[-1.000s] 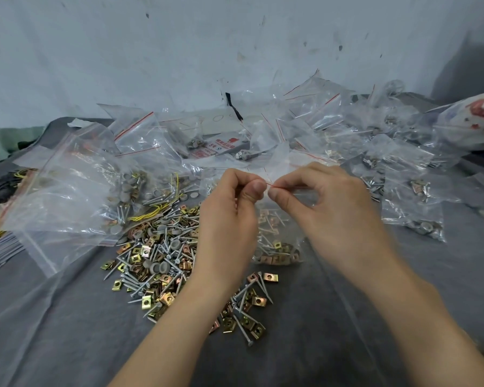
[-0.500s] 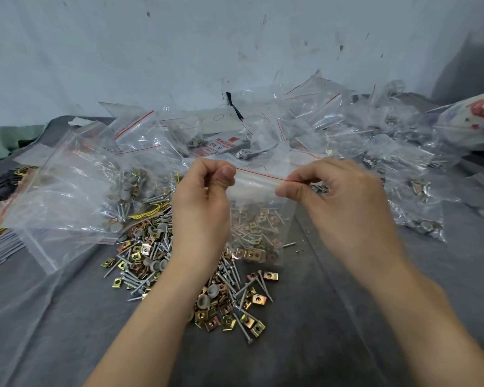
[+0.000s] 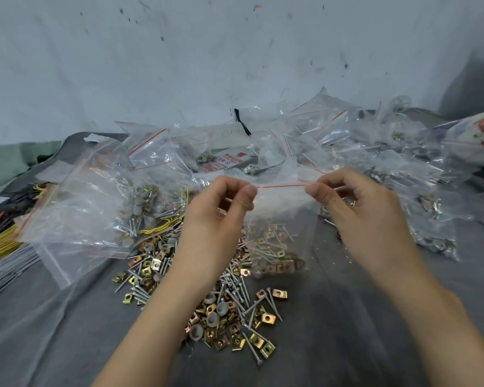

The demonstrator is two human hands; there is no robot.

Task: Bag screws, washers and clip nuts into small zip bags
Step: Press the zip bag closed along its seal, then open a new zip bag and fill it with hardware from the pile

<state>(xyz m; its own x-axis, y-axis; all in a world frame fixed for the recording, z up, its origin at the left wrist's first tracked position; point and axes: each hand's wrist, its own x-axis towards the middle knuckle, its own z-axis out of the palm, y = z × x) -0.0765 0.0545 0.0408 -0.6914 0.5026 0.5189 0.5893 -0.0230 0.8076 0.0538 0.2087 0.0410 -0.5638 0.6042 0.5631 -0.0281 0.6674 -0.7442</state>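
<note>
Head view: the small zip bag [image 3: 280, 216], hardware in its bottom, hung just above the loose pile [image 3: 235, 311] of screws, washers and clip nuts on the desk [image 3: 347, 325]. The left hand [image 3: 215, 219] and right hand [image 3: 359, 216] each pinched a top corner in a tight grip.

You have no text you can read here. A white card [image 3: 229, 161] with red print lies among the zip bags [image 3: 333, 129] toward the far edge of the surface [image 3: 347, 331]; its characters are too blurred. A white bag [image 3: 478, 135] at the right edge carries red marks, equally illegible.
</note>
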